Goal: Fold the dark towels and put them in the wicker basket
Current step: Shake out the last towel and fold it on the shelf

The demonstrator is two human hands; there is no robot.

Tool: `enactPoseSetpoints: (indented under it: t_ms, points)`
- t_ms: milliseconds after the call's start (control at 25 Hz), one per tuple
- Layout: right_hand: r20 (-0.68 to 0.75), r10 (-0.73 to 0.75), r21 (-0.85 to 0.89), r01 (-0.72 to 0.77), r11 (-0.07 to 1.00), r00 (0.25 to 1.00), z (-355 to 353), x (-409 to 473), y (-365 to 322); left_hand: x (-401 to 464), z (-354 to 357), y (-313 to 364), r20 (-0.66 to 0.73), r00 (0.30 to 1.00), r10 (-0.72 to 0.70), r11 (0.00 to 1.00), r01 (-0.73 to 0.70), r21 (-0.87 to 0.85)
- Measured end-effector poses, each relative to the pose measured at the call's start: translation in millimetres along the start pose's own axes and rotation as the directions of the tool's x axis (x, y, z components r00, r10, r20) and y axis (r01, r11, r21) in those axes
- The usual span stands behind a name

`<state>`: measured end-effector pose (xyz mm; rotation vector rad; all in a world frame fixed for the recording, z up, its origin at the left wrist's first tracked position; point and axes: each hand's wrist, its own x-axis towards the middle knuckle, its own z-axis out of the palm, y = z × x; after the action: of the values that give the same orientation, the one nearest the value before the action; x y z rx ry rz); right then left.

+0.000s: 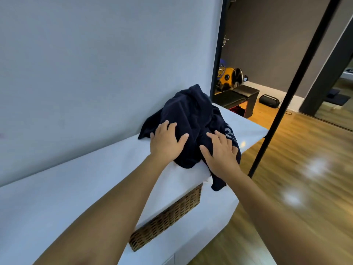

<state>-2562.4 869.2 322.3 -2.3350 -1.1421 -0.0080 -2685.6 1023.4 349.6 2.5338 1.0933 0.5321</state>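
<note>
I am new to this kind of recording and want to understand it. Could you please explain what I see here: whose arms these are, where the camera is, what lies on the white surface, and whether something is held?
There is no machine here. A person wears one wide-angle camera on the head, so you look down along their own two bare arms. The left hand and the right hand both rest with spread fingers on a crumpled heap of dark towels; nothing is gripped. The heap lies on a white surface against a pale wall, one corner hanging over the front edge. Below that edge, a wicker basket sits in an opening.
</note>
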Motion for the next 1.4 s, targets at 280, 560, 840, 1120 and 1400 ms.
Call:
enactPoseSetpoints:
  t_ms: [280, 560, 840, 1120, 1400]
  points:
    - [0.002, 0.082, 0.120, -0.082, 0.989, 0.997, -6.2, 123.4, 24.2, 89.7, 16.1, 23.3, 0.007, 0.961, -0.277, 0.956, 0.276, -0.101]
    - [-0.123, 0.088, 0.710, 0.026, 0.703, 0.988, -32.9, 211.7, 6.6, 111.7, -26.9, 17.7, -0.309, 0.895, -0.320, 0.926, 0.227, -0.302]
    - [-0.369, -0.394, 0.745, 0.521, 0.415, 0.842, -63.6, 124.3, -192.0, 7.6, -177.0, -61.0, -0.708, 0.513, -0.485, 0.849, 0.081, -0.523]
    - [0.343, -0.907, 0.332, 0.872, 0.359, 0.243, 52.2, -9.0, -229.0, -190.1, -180.5, -220.5, -0.244, 0.447, -0.860, 0.509, 0.781, -0.363]
    - [0.492, -0.441, -0.288, 0.618, 0.732, 0.751, 88.8, 67.3, -153.5, -187.8, -107.4, -166.1, 0.035, 0.952, -0.304, 0.933, 0.290, 0.212]
